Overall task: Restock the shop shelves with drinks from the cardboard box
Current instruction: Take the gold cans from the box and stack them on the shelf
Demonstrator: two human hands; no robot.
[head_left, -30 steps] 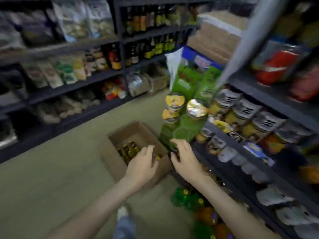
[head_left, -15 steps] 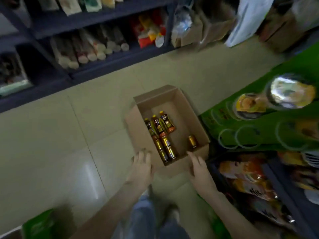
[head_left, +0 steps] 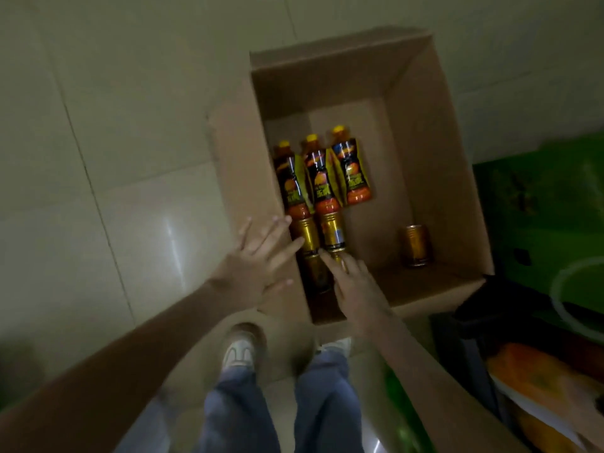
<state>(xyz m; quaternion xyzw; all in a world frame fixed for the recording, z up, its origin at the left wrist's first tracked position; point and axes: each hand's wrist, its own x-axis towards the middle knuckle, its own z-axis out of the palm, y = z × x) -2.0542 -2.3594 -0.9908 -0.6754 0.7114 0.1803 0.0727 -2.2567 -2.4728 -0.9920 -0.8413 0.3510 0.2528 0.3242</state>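
Drinks lie in the cardboard box (head_left: 425, 158) on the tiled floor (head_left: 114, 158) at your feet. Three bottles (head_left: 322, 178) sit side by side by its left wall, gold cans (head_left: 331, 230) lie just near of them, and one lone can (head_left: 415, 245) rests by the right wall. Your left hand (head_left: 258, 266) spreads flat, fingers straight, over the box's left rim. Your right hand (head_left: 356, 286) reaches in, fingers extended onto the nearest cans, gripping nothing yet. Smooth round cans could roll or slip from a hasty scoop. Tall walls crowd your wrists; the box's middle and right lie open, but the green display (head_left: 539, 207) hems in the right.
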